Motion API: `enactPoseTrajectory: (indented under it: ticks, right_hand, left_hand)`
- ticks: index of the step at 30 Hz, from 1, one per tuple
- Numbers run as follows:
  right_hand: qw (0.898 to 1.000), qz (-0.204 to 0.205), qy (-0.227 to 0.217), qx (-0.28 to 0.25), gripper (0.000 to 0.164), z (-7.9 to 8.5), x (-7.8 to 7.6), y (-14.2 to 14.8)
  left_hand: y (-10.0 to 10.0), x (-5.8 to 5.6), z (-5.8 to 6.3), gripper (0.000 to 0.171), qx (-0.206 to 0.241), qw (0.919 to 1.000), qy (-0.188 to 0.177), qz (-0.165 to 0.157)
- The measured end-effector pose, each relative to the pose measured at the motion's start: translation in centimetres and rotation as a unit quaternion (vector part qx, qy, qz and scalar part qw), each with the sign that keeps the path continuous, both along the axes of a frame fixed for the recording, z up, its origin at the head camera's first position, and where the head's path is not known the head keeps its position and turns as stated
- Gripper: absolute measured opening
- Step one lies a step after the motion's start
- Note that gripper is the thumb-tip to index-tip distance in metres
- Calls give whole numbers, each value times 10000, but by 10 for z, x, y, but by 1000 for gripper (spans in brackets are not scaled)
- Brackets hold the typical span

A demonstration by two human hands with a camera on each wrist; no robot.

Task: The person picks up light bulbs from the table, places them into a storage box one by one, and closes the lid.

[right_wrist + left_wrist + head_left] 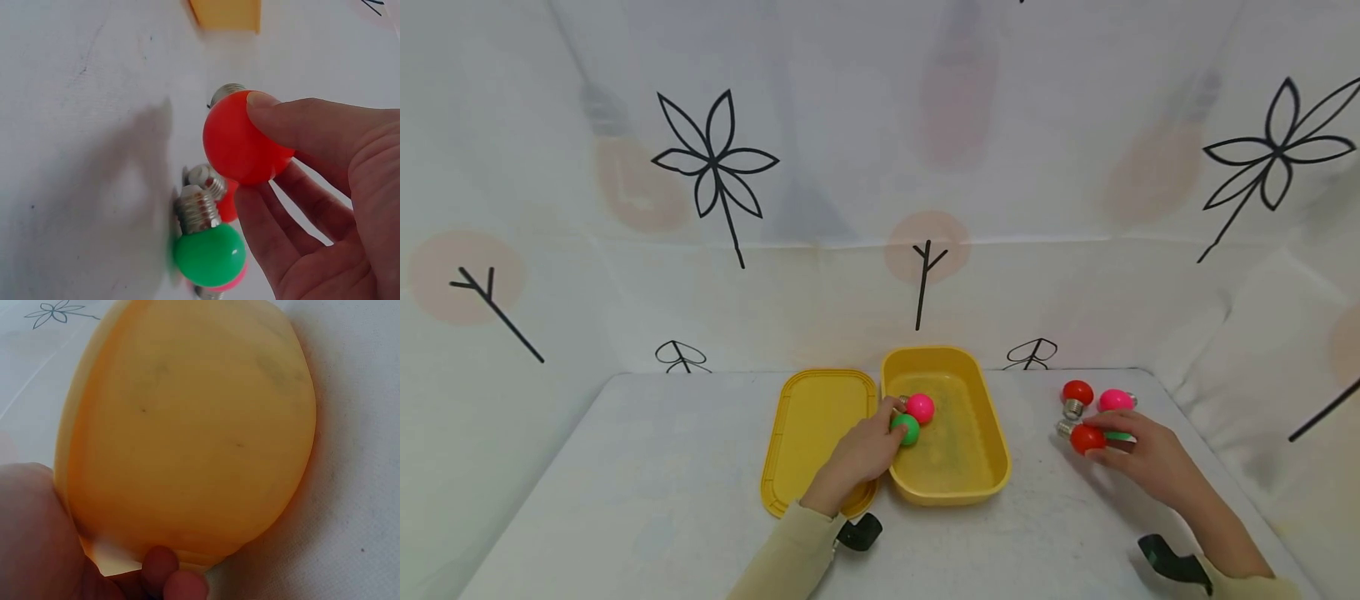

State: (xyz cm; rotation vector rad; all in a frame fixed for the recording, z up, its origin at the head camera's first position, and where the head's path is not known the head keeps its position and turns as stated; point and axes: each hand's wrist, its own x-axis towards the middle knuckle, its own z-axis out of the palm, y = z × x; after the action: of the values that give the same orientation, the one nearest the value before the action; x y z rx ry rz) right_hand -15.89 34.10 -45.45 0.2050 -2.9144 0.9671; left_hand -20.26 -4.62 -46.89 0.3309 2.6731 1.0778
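My left hand (865,450) grips the left wall of the yellow plastic tub (992,433); in the left wrist view fingertips (159,567) curl against its outside. Beside that hand, inside the tub, are a green light bulb (906,430) and a pink light bulb (921,408). Over at the right, my right hand (1146,454) pinches a red light bulb (1086,439) between thumb and fingers, its metal screw base pointing left. Close to it on the table lie another red bulb (1078,392), a pink bulb (1116,400) and a green bulb (209,255), partly hidden by the hand in the head view.
A flat yellow lid (812,425) lies left of the tub, its right part behind my left hand. White cloth covers the table (647,483). A white curtain with black leaf drawings (715,158) hangs behind the table and along the sides.
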Motion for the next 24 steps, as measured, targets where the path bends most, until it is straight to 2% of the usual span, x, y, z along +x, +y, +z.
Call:
enactPoseTrajectory:
  ticks: [14, 24]
  right_hand:
    - [9997, 89, 215, -58, 45, 5, -2, -7]
    - [9999, 27, 87, -101, 48, 6, 0, -12]
  left_hand:
    - [-1, -2, 0, 33, -40, 10000, 61, 9]
    - [0, -1, -2, 33, -75, 10000, 52, 7]
